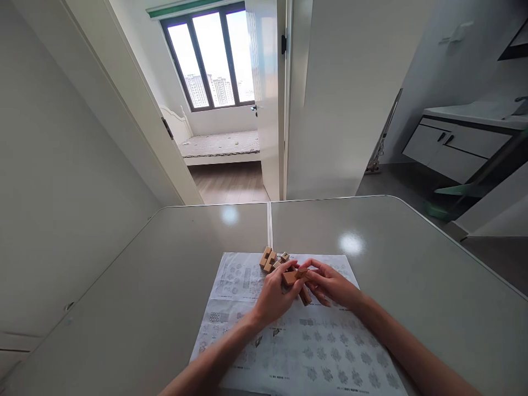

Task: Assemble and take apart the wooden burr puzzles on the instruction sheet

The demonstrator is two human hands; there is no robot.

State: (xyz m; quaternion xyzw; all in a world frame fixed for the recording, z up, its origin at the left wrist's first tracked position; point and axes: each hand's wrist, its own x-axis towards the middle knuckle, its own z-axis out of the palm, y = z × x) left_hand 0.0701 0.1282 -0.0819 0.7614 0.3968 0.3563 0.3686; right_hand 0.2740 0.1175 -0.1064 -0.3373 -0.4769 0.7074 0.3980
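Both my hands meet over a printed instruction sheet (pixel 297 341) on a grey table (pixel 165 286). My left hand (pixel 274 297) is closed around a cluster of wooden puzzle pieces (pixel 291 278). My right hand (pixel 332 283) pinches the same cluster from the right side with thumb and fingers. One wooden bar (pixel 306 297) sticks out below the hands. A few loose wooden pieces (pixel 268 258) lie on the sheet's far edge, just beyond my left hand.
The table is made of two halves with a seam (pixel 269 225) down the middle. Beyond it an open doorway shows a bedroom with a window (pixel 214 55). A white cabinet (pixel 454 148) stands at the right.
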